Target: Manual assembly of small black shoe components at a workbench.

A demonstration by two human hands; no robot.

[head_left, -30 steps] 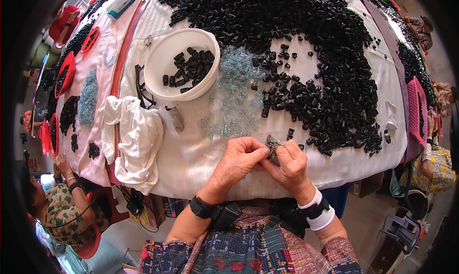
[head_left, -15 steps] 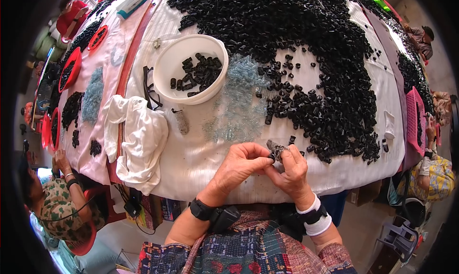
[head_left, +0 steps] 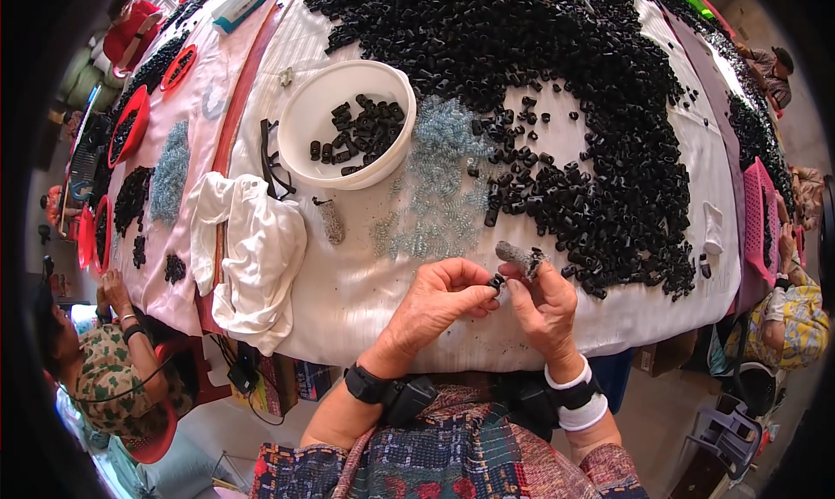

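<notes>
My left hand (head_left: 444, 301) pinches a small black plastic piece (head_left: 496, 281) between thumb and fingertips. Close beside it, my right hand (head_left: 544, 312) is closed on a grey, fuzzy, roll-shaped object (head_left: 515, 253) that sticks out past the fingers, with dark bits at one end. My right thumb is near the black piece; whether it touches cannot be made out. Ahead of both hands lies a patch of pale blue clear coils, like small springs (head_left: 448, 151). Beyond and to the right spreads a large heap of black plastic parts (head_left: 609, 203).
A white bowl (head_left: 300, 142) holding several black parts stands left of the coils. Near it are a second grey roll (head_left: 330, 221), dark-framed glasses (head_left: 271, 164) and a crumpled white cloth (head_left: 252, 264). A pink basket (head_left: 758, 212) is at right. Other people sit at both sides.
My right hand has moved a little right and away from the left, turning so the grey roll shows more. My left hand keeps its pinch in nearly the same place.
</notes>
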